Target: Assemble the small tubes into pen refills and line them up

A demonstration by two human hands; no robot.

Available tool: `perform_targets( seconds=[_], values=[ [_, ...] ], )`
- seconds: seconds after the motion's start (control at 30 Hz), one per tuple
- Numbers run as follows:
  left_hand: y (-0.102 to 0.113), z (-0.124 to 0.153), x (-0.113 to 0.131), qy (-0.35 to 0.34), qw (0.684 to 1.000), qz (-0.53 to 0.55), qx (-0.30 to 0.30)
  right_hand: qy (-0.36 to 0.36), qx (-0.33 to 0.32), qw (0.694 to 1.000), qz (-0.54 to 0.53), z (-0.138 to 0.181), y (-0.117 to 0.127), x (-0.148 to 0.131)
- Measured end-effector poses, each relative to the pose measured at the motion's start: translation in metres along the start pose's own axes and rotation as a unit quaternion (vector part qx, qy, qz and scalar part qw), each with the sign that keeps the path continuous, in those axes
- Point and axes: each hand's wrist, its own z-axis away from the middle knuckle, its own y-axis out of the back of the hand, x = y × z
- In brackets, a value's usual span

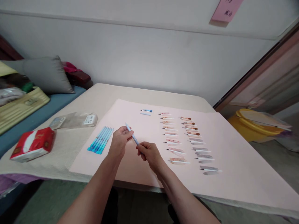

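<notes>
A light blue pen (135,137) is held at a slant above the pink sheet, its tip pointing up and left. My left hand (121,137) pinches it near the tip, and my right hand (149,152) grips its lower end. Left of my hands lies a row of several blue pens (101,140), side by side. Beyond my hands rest a thin refill with a blue piece (147,110) and a pale blue barrel part (145,114). On the right, two columns of white refills and pen parts (174,142) in pink, orange, brown and grey (206,157) are laid out.
The pink sheet (144,169) covers much of a cream-covered table (137,93). A red tissue pack (34,143) and a clear plastic bag (74,120) lie at the left. A grey cushion (46,74) sits beyond them; a yellow bucket (245,127) stands at the right.
</notes>
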Motion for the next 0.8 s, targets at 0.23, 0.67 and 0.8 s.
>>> perform_targets(
  seconds=[0.23,0.67,0.8],
  values=[
    [-0.0005,0.0006,-0.0008,0.001,1.000,-0.021,0.010,0.007,0.009,1.000,0.019,-0.0001,0.0014,0.0003],
    [0.0028,-0.0030,0.0020,0.035,0.996,0.057,-0.051,-0.093,-0.107,0.969,-0.203,0.0040,0.0039,-0.0018],
    [0.0030,-0.0024,0.0042,0.046,0.993,0.078,-0.080,-0.147,-0.166,0.927,-0.303,0.0045,0.0083,-0.0012]
  ],
)
